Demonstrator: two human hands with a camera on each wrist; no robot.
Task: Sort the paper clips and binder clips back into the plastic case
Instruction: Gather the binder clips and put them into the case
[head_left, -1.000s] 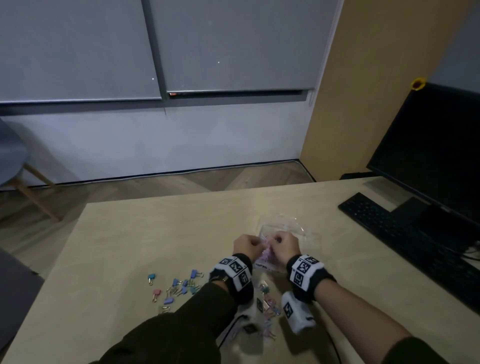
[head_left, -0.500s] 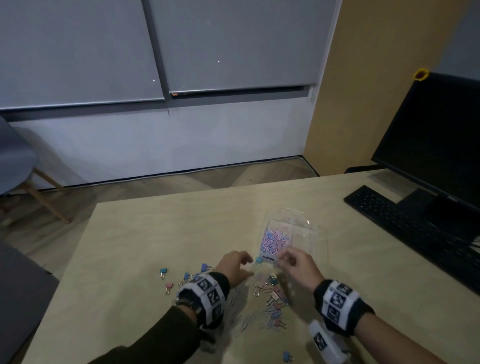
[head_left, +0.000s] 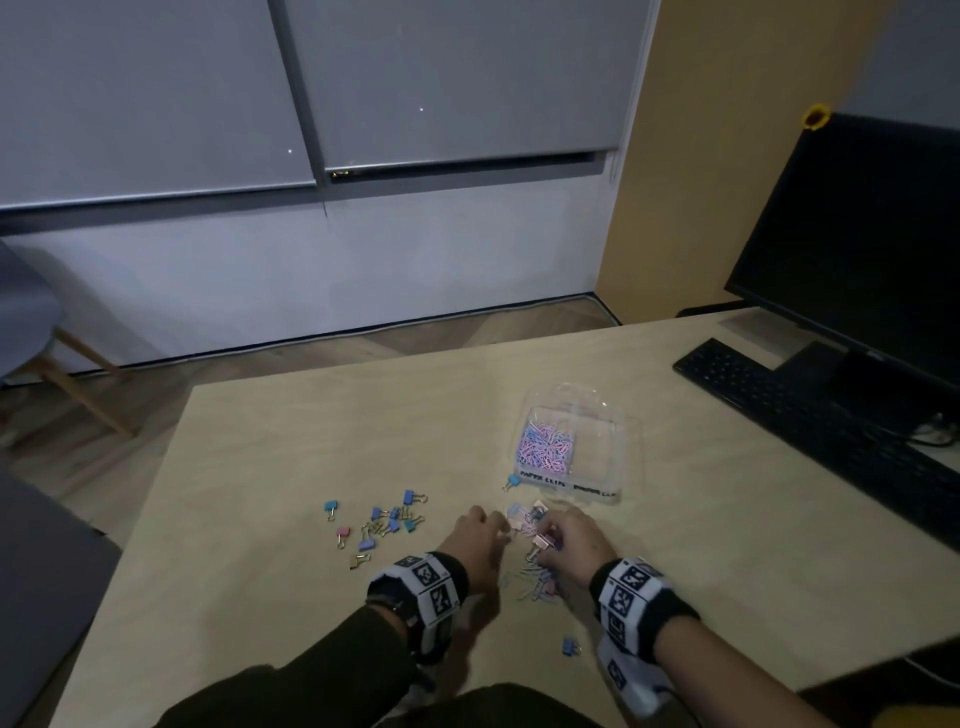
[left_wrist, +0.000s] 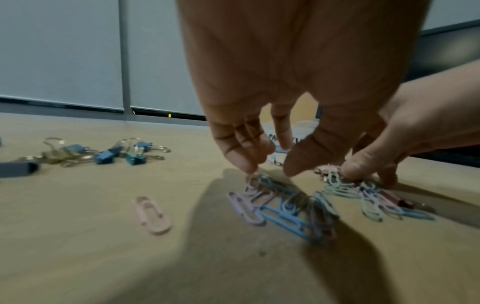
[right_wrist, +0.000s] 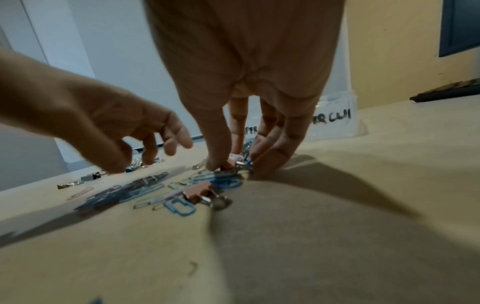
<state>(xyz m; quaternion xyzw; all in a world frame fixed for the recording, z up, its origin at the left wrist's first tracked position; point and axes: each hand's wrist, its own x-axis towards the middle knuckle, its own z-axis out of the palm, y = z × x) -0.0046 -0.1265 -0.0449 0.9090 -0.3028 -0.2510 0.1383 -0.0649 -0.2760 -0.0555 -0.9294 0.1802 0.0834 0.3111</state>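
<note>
Head view: I take the plastic case (head_left: 571, 447) as my landmark. It lies flat on the table (head_left: 291, 457), long axis running away from me, labelled wall facing me. Its left compartment holds pink and blue paper clips (head_left: 545, 448). My left hand (head_left: 475, 540) and right hand (head_left: 574, 543) are both on the near side of the case, over a mixed pile of clips (head_left: 535, 577). A cluster of binder clips (head_left: 387, 522) lies well to the near left of the case; a single blue binder clip (head_left: 511, 480) sits just beside its near-left corner.

Left wrist view: my left hand (left_wrist: 259, 148) has thumb and fingers curled down, tips meeting on a tangle of loose paper clips (left_wrist: 288, 205) whose long axes run mostly toward the camera. A lone pink paper clip (left_wrist: 152, 215) lies apart, left of the tangle, long axis also toward the camera.

Right wrist view: my right hand (right_wrist: 246, 144), near side of the case (right_wrist: 335, 121), has thumb and fingers closed on a small clump of clips at the table surface. A pink binder clip (right_wrist: 200, 192) lies just before it, handles pointing right.
</note>
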